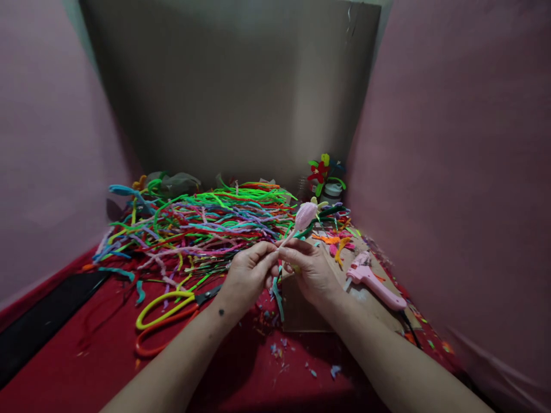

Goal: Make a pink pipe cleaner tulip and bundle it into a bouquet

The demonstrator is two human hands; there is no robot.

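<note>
A pale pink pipe-cleaner flower bud (306, 216) points up and to the right on a thin pink stem. Both hands pinch that stem low down, with their fingertips close together. My left hand (255, 267) closes on it from the left, thumb against forefinger. From the other side my right hand (310, 269) grips it just below the bud, some of its fingers curled out of sight. Scissors (166, 321) with one yellow and one orange-red handle lie left of my left wrist. A pink glue gun (375, 281) rests to the right of my right hand.
Loose pipe cleaners (215, 221) in many colours heap across the back. A cardboard sheet (307, 312) lies under the glue gun on the red cloth (107, 367), near scattered clippings. A finished red flower (318, 172) stands behind, and a black flat object (47, 321) lies left.
</note>
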